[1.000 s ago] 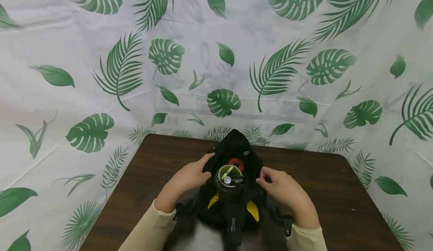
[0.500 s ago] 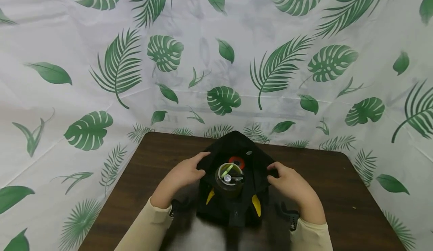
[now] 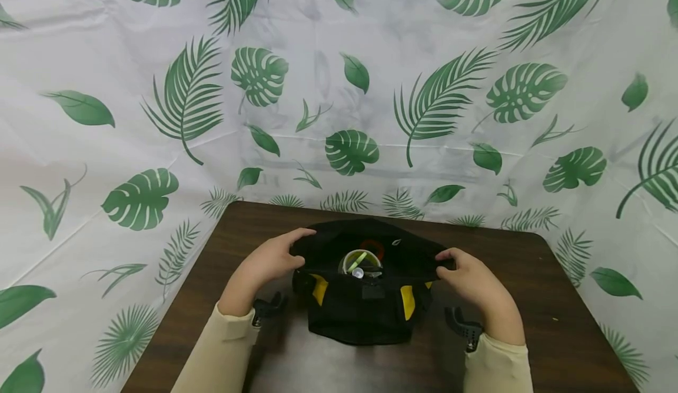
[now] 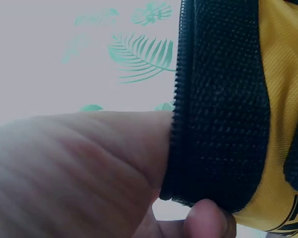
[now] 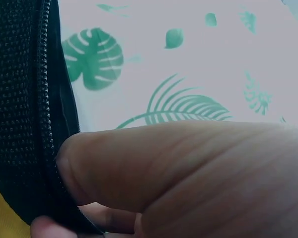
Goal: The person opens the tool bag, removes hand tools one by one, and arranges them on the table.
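A black and yellow zippered fabric bag (image 3: 360, 316) stands on the table with its mouth stretched wide from side to side. My left hand (image 3: 265, 268) grips the left end of the mouth; in the left wrist view, fingers bend round the zip-edged rim (image 4: 223, 99). At the opposite end my right hand (image 3: 474, 278) pinches the rim, and the right wrist view has the thumb against the zip teeth (image 5: 45, 99). Inside sits a round container (image 3: 346, 259) holding a yellow-green stick (image 3: 358, 260) and a small white round piece (image 3: 358, 273). Behind it is a red ring (image 3: 377, 246), partly hidden.
The dark wooden table (image 3: 529, 299) extends to both sides of the bag. A white cloth backdrop with green leaf prints (image 3: 349, 152) hangs just behind its far edge. Each wrist carries a black camera mount, such as the right one (image 3: 465, 326).
My hands have moved apart, drawing the bag's mouth from a tall peaked shape into a wide one. The front rim now covers the container's lower part, and the front strap has dropped from sight.
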`<control>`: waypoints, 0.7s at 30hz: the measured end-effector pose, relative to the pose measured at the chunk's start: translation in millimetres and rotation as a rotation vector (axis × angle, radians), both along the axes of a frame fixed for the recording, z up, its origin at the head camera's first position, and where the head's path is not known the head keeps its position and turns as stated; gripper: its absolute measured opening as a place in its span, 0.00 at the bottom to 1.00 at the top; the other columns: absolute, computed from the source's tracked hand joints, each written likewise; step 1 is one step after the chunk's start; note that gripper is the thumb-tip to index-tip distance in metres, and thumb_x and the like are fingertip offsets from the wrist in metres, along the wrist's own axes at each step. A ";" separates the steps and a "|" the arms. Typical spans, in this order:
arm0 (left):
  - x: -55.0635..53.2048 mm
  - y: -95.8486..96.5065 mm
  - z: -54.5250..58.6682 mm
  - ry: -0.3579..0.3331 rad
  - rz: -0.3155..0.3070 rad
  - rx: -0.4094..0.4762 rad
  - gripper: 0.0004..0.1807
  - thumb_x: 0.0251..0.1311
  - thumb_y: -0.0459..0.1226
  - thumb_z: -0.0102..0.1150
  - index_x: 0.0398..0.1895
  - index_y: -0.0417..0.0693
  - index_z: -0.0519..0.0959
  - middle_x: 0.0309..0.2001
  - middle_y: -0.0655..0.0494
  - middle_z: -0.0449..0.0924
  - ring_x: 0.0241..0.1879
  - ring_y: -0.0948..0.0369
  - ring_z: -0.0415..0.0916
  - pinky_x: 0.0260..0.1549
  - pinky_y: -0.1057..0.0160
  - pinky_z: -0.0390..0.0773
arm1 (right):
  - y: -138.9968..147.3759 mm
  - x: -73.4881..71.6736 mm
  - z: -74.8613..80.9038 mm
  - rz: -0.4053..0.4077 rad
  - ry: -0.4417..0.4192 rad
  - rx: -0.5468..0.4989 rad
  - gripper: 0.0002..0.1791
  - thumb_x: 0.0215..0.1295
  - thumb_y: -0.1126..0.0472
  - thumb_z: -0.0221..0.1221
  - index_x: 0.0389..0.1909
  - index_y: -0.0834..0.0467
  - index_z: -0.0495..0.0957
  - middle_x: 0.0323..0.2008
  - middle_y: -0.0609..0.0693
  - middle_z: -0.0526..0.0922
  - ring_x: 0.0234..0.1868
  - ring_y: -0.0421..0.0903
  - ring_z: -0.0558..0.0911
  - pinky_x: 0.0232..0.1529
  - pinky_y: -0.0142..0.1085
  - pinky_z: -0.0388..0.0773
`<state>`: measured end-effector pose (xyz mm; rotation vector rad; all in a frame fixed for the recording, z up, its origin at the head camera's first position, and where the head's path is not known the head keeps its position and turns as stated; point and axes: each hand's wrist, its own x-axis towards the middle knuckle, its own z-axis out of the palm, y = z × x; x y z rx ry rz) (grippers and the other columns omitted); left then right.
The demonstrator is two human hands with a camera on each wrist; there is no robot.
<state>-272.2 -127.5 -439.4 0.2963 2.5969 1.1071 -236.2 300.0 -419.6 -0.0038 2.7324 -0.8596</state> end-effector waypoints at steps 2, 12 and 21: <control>-0.5 1.4 1.0 0.010 -0.001 -0.012 0.37 0.76 0.36 0.61 0.84 0.67 0.66 0.54 0.49 0.81 0.20 0.59 0.63 0.26 0.59 0.69 | -2.2 -0.1 0.7 0.000 0.000 -0.003 0.25 0.83 0.54 0.56 0.74 0.61 0.72 0.56 0.65 0.82 0.40 0.53 0.77 0.39 0.45 0.74; 0.3 2.9 -3.2 0.095 -0.021 -0.040 0.36 0.82 0.51 0.58 0.87 0.80 0.57 0.39 0.56 0.80 0.27 0.57 0.70 0.42 0.51 0.76 | -23.1 4.7 1.4 0.047 0.057 -0.013 0.19 0.80 0.59 0.58 0.67 0.58 0.76 0.25 0.51 0.70 0.22 0.48 0.69 0.27 0.41 0.68; 1.2 -2.2 -7.6 0.059 -0.111 0.023 0.41 0.82 0.56 0.56 0.85 0.94 0.45 0.66 0.56 0.81 0.52 0.54 0.81 0.62 0.44 0.77 | -42.5 8.9 4.5 0.046 0.193 0.023 0.08 0.81 0.55 0.60 0.55 0.49 0.79 0.20 0.48 0.67 0.18 0.47 0.68 0.23 0.40 0.66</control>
